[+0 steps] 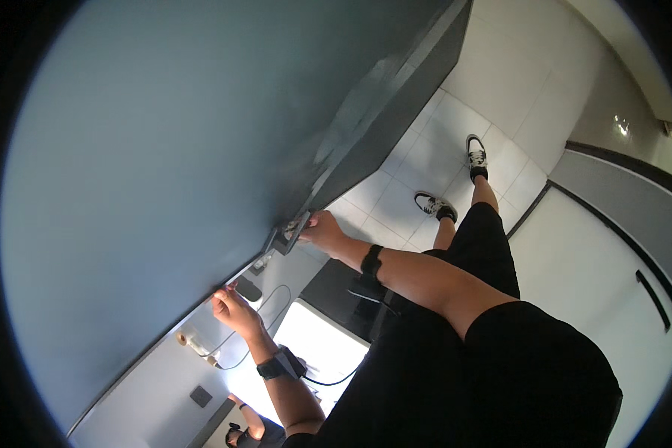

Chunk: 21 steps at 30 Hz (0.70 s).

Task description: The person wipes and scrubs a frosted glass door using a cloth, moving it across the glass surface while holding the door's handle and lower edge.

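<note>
A large glossy grey-blue panel (149, 179) fills the left of the head view, its thin edge running diagonally in front of me. My left hand (235, 310) is closed, fingers bent together against this edge; what they pinch, if anything, is hidden. Farther along, my right hand (325, 230) is closed at a small grey angular piece (285, 240) on the panel's edge. Its fingertips lie behind or against that piece, so I cannot make out exactly what they grip. Black straps with dark devices sit on both wrists.
Pale floor tiles (396, 175) lie under my feet. A white door (597, 261) with a black handle (653, 300) stands at right. Past my left arm are a bright white surface (313, 340), a looping cable, a dark wall plate (200, 396) and a small person (254, 433), possibly a reflection.
</note>
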Available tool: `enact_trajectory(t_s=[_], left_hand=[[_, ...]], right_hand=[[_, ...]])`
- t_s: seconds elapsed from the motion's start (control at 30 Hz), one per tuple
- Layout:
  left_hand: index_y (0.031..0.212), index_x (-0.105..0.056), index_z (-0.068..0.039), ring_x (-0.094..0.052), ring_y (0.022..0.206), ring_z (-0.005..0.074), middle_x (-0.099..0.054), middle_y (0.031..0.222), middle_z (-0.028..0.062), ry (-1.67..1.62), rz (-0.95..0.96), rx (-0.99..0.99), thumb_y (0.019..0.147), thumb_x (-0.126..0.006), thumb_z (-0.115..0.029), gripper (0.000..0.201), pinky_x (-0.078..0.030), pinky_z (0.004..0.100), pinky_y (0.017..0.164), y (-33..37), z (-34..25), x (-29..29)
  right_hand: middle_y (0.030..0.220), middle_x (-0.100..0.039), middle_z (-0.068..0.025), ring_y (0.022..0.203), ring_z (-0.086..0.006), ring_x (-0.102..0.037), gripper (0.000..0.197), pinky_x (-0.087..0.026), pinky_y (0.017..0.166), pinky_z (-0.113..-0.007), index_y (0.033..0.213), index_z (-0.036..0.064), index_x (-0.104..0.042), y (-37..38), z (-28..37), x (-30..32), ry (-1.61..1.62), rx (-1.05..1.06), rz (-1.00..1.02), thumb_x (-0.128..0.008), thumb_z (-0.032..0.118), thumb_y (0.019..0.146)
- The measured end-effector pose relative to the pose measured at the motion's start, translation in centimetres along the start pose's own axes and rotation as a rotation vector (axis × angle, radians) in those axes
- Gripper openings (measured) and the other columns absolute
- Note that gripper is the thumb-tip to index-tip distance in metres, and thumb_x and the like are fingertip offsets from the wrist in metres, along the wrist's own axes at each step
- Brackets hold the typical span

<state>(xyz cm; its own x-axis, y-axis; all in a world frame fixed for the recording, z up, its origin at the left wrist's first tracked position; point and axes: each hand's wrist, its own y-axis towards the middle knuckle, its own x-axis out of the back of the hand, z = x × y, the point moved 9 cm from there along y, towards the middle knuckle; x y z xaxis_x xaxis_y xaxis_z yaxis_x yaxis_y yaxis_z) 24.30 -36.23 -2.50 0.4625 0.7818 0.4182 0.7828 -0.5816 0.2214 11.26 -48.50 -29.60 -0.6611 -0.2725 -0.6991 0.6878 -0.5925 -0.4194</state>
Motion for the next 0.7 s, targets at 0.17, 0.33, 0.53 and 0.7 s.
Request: enact_trajectory(t_s=[0.17, 0.33, 0.53, 0.7], left_hand=[[0.084, -0.057, -0.002, -0.06, 0.079, 0.014, -0.062, 0.08, 0.0049, 0.048, 0.02, -0.002, 0.111, -0.053, -0.03, 0.04, -0.052, 0.0334, 0.083, 0.7, -0.4, -0.5], [0.082, -0.055, -0.002, -0.06, 0.08, 0.0145, -0.062, 0.08, 0.0052, 0.04, -0.035, 0.012, 0.111, -0.053, -0.033, 0.042, -0.052, 0.0335, 0.085, 0.5, 0.1, -0.4], [0.083, -0.056, -0.001, -0.062, 0.08, 0.016, -0.062, 0.081, 0.0061, 0.002, -0.028, 0.008, 0.111, -0.053, -0.032, 0.041, -0.054, 0.0345, 0.085, -0.1, 0.6, 0.0], [0.084, -0.057, -0.001, -0.062, 0.079, 0.0165, -0.063, 0.081, 0.007, 0.062, -0.067, 0.014, 0.111, -0.052, -0.03, 0.04, -0.055, 0.0367, 0.084, -0.3, 0.6, 0.6]], right_hand=[[0.088, -0.075, -0.0094, 0.071, -0.0162, -0.067, 0.022, -0.055, 0.063, -0.031, 0.1, -0.0021, -0.076, 1.2, 3.3, 5.9, -0.024, -0.049, -0.26, -0.083, 0.007, 0.081], [0.091, -0.068, -0.0055, 0.08, -0.014, -0.063, 0.018, -0.051, 0.066, -0.029, 0.107, 0.0006, -0.068, 1.7, 20.6, 21.0, 0.336, 0.496, -0.647, -0.075, 0.007, 0.092], [0.087, -0.065, -0.0072, 0.079, -0.0179, -0.06, 0.017, -0.05, 0.073, -0.035, 0.096, 0.0007, -0.06, 3.4, 22.6, 22.8, 0.057, 0.655, -1.005, -0.071, 0.013, 0.092], [0.076, -0.062, -0.0102, 0.073, -0.0212, -0.06, 0.02, -0.049, 0.067, -0.038, 0.089, 0.0025, -0.059, 2.2, 5.5, 12.3, -0.082, 0.127, -0.75, -0.072, 0.017, 0.092]])
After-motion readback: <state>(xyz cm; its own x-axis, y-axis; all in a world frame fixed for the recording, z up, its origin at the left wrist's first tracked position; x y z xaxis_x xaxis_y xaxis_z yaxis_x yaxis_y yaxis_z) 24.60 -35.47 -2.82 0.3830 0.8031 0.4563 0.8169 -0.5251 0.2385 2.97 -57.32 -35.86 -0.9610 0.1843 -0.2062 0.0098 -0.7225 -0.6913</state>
